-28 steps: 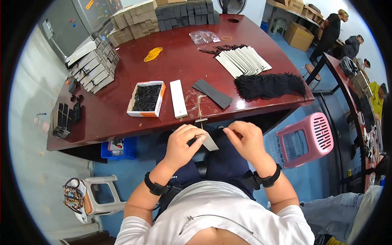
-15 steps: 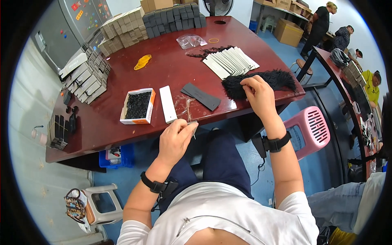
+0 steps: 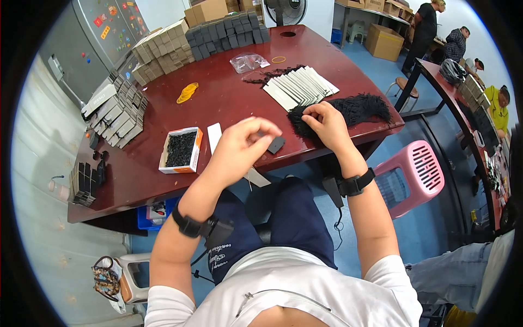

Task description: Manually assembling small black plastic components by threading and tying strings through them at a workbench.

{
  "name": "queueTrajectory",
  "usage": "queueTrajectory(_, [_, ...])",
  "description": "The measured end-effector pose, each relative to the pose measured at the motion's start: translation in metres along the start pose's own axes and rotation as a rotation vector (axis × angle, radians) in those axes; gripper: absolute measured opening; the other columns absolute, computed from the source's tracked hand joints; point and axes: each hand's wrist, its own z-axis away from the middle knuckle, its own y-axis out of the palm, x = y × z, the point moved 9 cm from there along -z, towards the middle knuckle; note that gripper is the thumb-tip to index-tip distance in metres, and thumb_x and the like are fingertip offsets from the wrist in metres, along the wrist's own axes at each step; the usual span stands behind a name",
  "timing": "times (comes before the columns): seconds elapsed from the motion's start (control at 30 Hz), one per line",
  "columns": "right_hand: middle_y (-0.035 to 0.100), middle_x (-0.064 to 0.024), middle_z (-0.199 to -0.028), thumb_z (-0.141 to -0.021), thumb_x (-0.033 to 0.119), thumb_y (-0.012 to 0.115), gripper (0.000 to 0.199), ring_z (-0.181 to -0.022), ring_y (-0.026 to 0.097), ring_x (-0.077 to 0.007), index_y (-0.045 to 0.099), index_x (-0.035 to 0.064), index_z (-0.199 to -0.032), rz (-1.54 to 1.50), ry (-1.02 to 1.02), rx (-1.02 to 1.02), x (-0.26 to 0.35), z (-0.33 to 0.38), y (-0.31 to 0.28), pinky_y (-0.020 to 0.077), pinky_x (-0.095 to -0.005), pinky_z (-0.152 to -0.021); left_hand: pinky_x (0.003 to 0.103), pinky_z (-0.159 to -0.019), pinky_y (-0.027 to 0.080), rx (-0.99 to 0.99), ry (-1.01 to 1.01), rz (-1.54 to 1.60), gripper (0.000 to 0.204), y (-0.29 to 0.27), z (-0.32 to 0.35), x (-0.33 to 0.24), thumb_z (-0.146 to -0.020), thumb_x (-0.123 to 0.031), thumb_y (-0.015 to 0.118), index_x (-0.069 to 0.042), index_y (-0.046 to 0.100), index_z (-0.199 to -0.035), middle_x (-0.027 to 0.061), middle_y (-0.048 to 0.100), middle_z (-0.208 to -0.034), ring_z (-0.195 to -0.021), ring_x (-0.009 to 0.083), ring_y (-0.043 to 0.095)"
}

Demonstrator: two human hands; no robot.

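My left hand [image 3: 242, 144] is raised over the table's front edge, slightly blurred. Its fingers are bent but apart, with nothing visible in them. Below it a pale card [image 3: 256, 177] juts past the edge, partly hidden by the hand. A dark grey tag [image 3: 276, 145] shows beside its fingertips, and a white strip [image 3: 214, 135] lies left of the wrist. At the near end of a long bundle of black strings [image 3: 364, 109], my right hand [image 3: 327, 124] pinches at the strands with thumb and forefinger. Whether it grips one string or several is too small to tell.
Fanned white cards [image 3: 302, 87] lie behind the bundle. A small box [image 3: 197, 151] of black bits stands at left, yellow rubber bands [image 3: 187, 93] behind it. Stacked tags [image 3: 226, 30] line the far and left sides. A pink stool [image 3: 417, 174] stands right; people work beyond.
My left hand has lifted from the table edge and moved up and right, its fingers parting. The right hand has shifted slightly left and down along the black bundle, still pinching.
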Motion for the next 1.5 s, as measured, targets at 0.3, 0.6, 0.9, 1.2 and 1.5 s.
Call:
queueTrajectory(0.3, [0.064, 0.0006, -0.076, -0.079, 0.012, 0.070, 0.011, -0.066, 0.053, -0.0071, 0.068, 0.0035, -0.086, -0.576, 0.098, 0.060, -0.039, -0.005, 0.010, 0.0421, -0.0223, -0.062, 0.018, -0.067, 0.043, 0.060, -0.236, 0.418, 0.021, 0.056, -0.066, 0.037, -0.088, -0.015, 0.059, -0.006, 0.060, -0.107, -0.0013, 0.060, -0.091, -0.074, 0.0052, 0.052])
queueTrajectory(0.6, [0.061, 0.0028, -0.074, -0.080, 0.012, 0.070, 0.012, -0.066, 0.049, -0.0047, 0.069, 0.0029, -0.087, -0.663, 0.111, 0.062, -0.035, -0.008, 0.010, 0.0390, -0.0206, -0.060, 0.025, -0.061, 0.048, -0.130, -0.084, -0.231, 0.017, 0.052, -0.095, 0.045, -0.086, -0.015, 0.061, -0.004, 0.062, -0.098, 0.0037, 0.065, -0.081, -0.064, 0.0098, 0.059])
queueTrajectory(0.9, [0.062, -0.0014, -0.075, -0.077, 0.015, 0.072, 0.016, -0.064, 0.051, -0.0078, 0.069, 0.0020, -0.085, -0.520, 0.095, 0.020, -0.041, -0.005, 0.007, 0.0413, -0.0239, -0.060, 0.028, -0.060, 0.050, -0.154, -0.028, -0.279, 0.007, 0.056, -0.094, 0.035, -0.083, -0.012, 0.062, -0.005, 0.062, -0.086, 0.0048, 0.066, -0.073, -0.064, 0.0132, 0.064])
queueTrajectory(1.2, [0.062, -0.0114, -0.083, -0.078, 0.012, 0.065, 0.014, -0.076, 0.062, -0.0242, 0.070, 0.0026, -0.087, -0.021, 0.044, -0.027, -0.022, -0.003, 0.008, 0.0481, -0.0336, -0.070, 0.021, -0.065, 0.049, -0.231, -0.131, 0.321, 0.012, -0.021, -0.065, 0.043, -0.093, -0.019, 0.057, -0.007, 0.056, -0.096, 0.0026, 0.063, -0.089, -0.074, 0.0073, 0.060])
queueTrajectory(1.5, [0.061, -0.0126, -0.084, -0.076, 0.005, 0.056, 0.020, -0.078, 0.062, -0.0270, 0.068, 0.0046, -0.092, -0.128, -0.062, -0.031, -0.013, -0.003, -0.001, 0.0485, -0.0341, -0.072, 0.029, -0.082, 0.053, -0.384, 0.080, 0.824, 0.010, -0.100, 0.029, -0.012, -0.097, -0.013, 0.045, -0.005, 0.049, -0.100, 0.0213, 0.062, -0.108, -0.094, 0.0197, 0.065])
